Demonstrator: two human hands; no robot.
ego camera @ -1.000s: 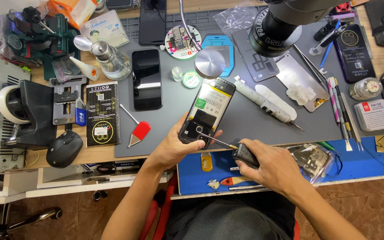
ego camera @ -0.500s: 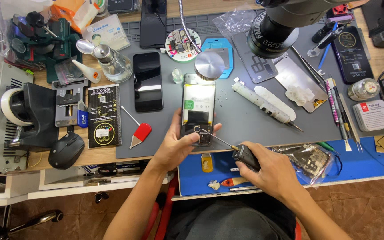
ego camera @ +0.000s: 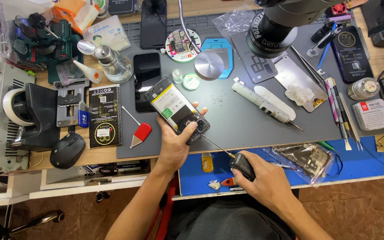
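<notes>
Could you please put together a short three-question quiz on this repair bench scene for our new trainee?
1. Which hand holds the opened phone, and which holds the screwdriver?
2. True or false: the screwdriver's tip points toward the camera end of the opened phone.
3. What lies nearest the red-handled scraper: (a) the black mouse, (b) the black card with a yellow ring, (c) the white pen-shaped tool?

Key
1. The left hand holds the phone off the grey mat; the right hand grips the screwdriver.
2. True.
3. (b).
</notes>
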